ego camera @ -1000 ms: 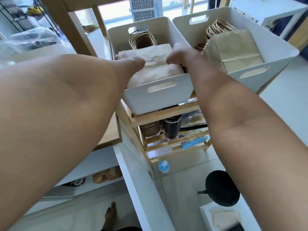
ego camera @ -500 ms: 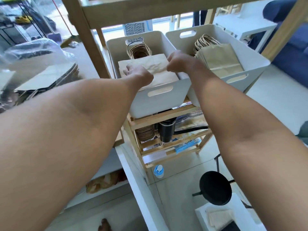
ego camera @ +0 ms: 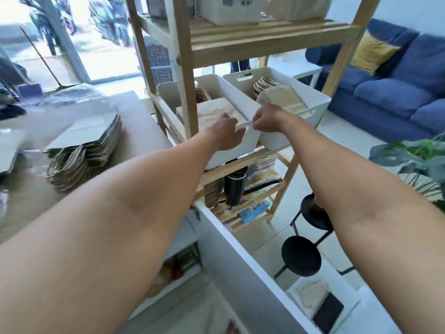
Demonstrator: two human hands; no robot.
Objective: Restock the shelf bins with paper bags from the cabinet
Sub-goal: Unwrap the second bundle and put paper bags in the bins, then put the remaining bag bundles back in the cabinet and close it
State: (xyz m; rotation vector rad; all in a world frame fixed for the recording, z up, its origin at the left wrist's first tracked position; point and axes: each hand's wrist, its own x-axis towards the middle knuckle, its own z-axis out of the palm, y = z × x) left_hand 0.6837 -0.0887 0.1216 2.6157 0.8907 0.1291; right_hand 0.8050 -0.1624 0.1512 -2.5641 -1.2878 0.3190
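Note:
Two white bins stand side by side on the wooden shelf. The left bin (ego camera: 243, 147) holds a flat stack of brown paper bags (ego camera: 212, 112) with twine handles at the back. In the right bin (ego camera: 289, 138) more paper bags (ego camera: 281, 97) lean upright. My left hand (ego camera: 226, 133) and my right hand (ego camera: 265, 118) meet at the left bin's front rim, fingers closed on that rim near its right corner. Neither hand holds a bag. A wooden shelf post (ego camera: 186, 92) hides part of the left bin.
A pile of handled paper bags (ego camera: 81, 150) lies on the counter at left. An open white cabinet door (ego camera: 240, 251) juts out below my arms. Two black stools (ego camera: 301, 255) stand on the floor, with a blue sofa (ego camera: 390, 92) and a plant (ego camera: 414, 160) at right.
Both hands drew back from the bags inside the left bin to its front rim. The view rose and pulled back, so the upper shelf and sofa now show.

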